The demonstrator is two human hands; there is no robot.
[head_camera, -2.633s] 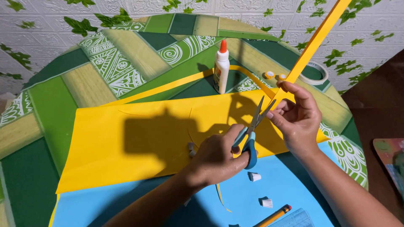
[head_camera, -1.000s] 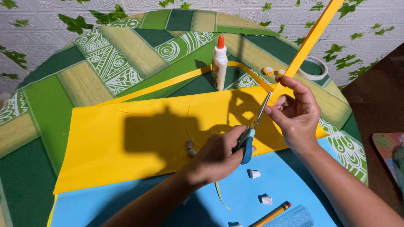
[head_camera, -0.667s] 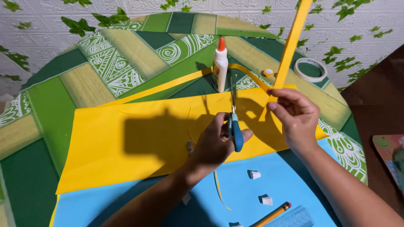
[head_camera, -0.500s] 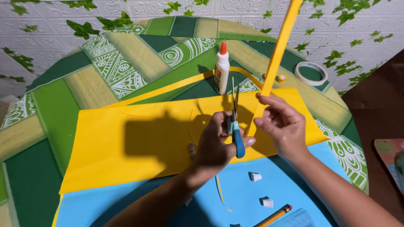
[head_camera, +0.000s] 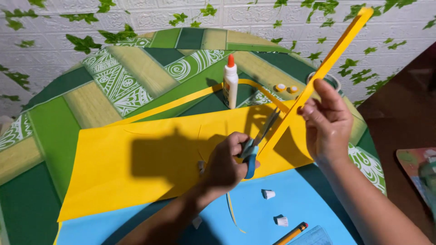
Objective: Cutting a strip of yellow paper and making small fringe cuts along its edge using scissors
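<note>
A large yellow paper sheet (head_camera: pixel 136 168) is spread across the round green patterned table (head_camera: pixel 59 118). Blue-handled scissors (head_camera: pixel 252 147) are gripped by the left hand (head_camera: pixel 225 165) near the sheet's right edge. A long yellow paper strip (head_camera: pixel 327 66) is pinched upright by the right hand (head_camera: pixel 328 122).

We see a bright, even scene with strong colours and no glare. Hard light comes from behind and above us: our head and arms throw a dark, sharp-edged shadow on the yellow sheet (head_camera: pixel 136 168), and the glue bottle (head_camera: pixel 230 82) casts a short one to its left. The surface (head_camera: pixel 54 131) bends slightly at the frame edges. Focus is crisp mid-frame; the right edge is dim and soft.
</note>
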